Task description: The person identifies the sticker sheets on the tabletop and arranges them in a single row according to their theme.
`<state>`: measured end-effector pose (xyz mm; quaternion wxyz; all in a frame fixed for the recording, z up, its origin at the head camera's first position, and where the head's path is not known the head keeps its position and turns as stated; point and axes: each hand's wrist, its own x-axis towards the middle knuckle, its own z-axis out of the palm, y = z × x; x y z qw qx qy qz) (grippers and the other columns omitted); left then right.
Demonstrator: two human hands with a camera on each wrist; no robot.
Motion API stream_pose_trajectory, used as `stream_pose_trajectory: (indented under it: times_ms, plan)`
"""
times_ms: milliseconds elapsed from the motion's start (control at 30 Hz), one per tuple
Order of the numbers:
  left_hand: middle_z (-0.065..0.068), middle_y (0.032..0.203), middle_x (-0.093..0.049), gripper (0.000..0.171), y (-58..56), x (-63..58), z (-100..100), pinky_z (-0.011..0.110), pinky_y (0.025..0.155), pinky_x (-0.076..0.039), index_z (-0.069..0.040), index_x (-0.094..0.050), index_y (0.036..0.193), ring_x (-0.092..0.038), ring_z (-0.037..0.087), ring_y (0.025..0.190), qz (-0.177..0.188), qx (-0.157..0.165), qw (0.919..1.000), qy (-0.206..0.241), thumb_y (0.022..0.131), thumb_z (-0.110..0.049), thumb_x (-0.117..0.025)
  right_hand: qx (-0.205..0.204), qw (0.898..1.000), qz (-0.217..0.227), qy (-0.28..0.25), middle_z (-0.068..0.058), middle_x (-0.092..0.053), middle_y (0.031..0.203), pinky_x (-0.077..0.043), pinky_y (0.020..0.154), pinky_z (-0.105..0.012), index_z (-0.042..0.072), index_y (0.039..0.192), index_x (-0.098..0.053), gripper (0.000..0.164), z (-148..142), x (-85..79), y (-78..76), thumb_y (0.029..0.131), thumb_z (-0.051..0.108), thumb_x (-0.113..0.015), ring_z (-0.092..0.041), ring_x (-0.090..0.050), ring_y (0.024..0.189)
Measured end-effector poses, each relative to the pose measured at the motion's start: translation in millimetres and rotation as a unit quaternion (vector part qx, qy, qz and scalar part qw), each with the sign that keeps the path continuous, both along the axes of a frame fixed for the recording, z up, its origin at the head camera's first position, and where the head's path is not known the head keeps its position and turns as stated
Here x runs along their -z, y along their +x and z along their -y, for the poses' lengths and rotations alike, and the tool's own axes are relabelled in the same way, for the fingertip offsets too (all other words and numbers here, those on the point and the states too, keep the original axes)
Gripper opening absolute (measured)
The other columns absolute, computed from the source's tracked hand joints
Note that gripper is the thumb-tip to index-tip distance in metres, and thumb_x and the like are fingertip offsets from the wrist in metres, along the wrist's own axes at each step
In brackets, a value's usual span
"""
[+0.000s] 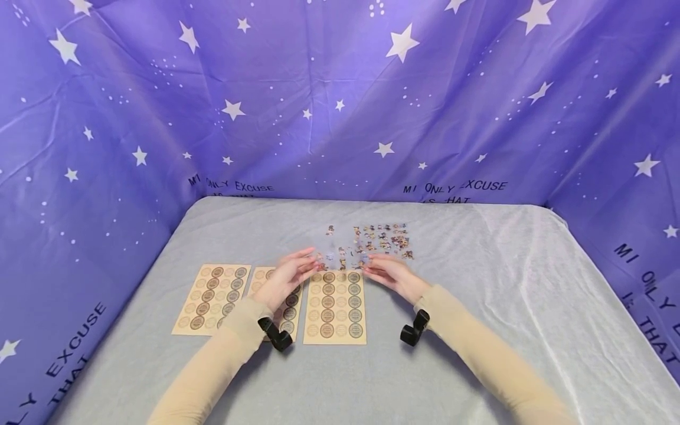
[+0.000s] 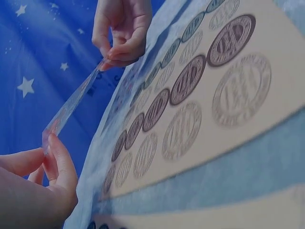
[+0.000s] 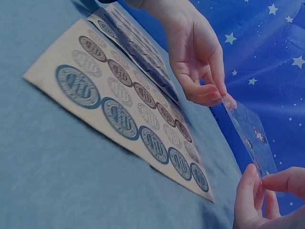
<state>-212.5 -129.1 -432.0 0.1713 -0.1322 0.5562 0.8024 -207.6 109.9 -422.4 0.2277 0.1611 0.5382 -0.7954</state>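
Between both hands is a clear sticker sheet (image 1: pixel 342 254) printed with small coloured figures. My left hand (image 1: pixel 287 277) pinches its left edge between thumb and fingers; my right hand (image 1: pixel 395 275) pinches the right edge. In the left wrist view the transparent sheet (image 2: pixel 76 102) appears nearly edge-on, raised off the table. Several figures show on the sheet (image 3: pixel 252 136) in the right wrist view. Just below it in the head view lies a tan sheet of round seal stickers (image 1: pixel 334 313), with rows of dark and pale circles.
Two more tan seal sheets lie to the left: one (image 1: pixel 212 298) at the far left, another (image 1: pixel 262 274) partly hidden by my left hand and forearm. Small coloured figure stickers (image 1: pixel 385 236) lie behind my right hand. A grey cloth (image 1: pixel 478 248) covers the table; a purple star-patterned curtain (image 1: pixel 340 136) surrounds it.
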Motion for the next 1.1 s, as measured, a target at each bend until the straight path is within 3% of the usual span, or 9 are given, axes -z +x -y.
stream_pose_trajectory:
  times_ms: [233, 433, 1100]
  plan:
    - [0.006, 0.084, -0.059, 0.043, 4.8, -0.9, -16.6, 0.028, 0.083, -0.049, 0.004, -0.044, 0.126, -0.059, 0.012, 0.075, 0.003, -0.004, 1.0000, 0.003, 0.084, 0.009, -0.049, -0.008, 1.000, -0.016, 0.015, -0.007, -0.060, 0.076, -0.049, 0.082, -0.028, -0.010, 0.131, -0.029, 0.049, -16.5, 6.8, 4.8, 0.084, -0.009, -0.044, -0.014, -0.060, 0.071]
    - [0.009, 0.083, -0.059, 0.042, 7.3, 0.3, -31.1, 0.028, 0.081, -0.050, 0.006, -0.045, 0.124, -0.060, 0.013, 0.072, 0.005, -0.004, 0.9999, 0.012, 0.083, 0.011, -0.049, -0.011, 1.000, -0.022, 0.017, -0.007, -0.060, 0.078, -0.049, 0.082, -0.028, -0.011, 0.131, -0.027, 0.052, -31.9, 1.6, 15.2, 0.083, -0.010, -0.046, -0.014, -0.060, 0.072]
    - [0.008, 0.082, -0.060, 0.041, 25.7, 5.1, -63.1, 0.025, 0.075, -0.052, 0.009, -0.044, 0.123, -0.061, 0.013, 0.070, -0.024, 0.059, 0.9979, 0.012, 0.083, 0.010, -0.050, -0.040, 0.998, -0.043, 0.027, -0.007, -0.060, 0.080, -0.050, 0.080, -0.026, -0.015, 0.131, -0.020, 0.053, -73.3, 3.7, 40.5, 0.085, -0.006, -0.046, -0.014, -0.061, 0.075]
